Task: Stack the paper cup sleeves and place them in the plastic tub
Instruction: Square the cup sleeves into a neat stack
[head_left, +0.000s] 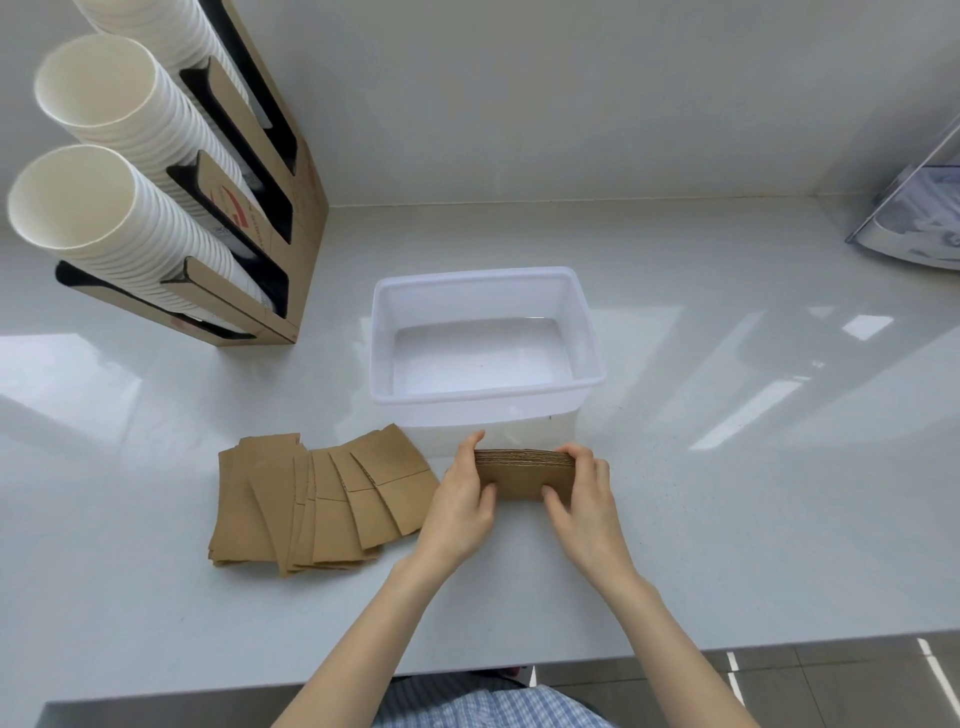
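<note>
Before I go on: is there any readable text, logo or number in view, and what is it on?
Nothing can be read for certain.
Cup dispenser: red marks on its cardboard dividers and side, too blurred to read.
Stack of sleeves held between the left hand and the right hand: plain brown, no print.
Loose sleeves: no print.
Plastic tub: no label visible.

Café counter: paper cup dispenser (291, 218), glossy countertop (727, 467).
</note>
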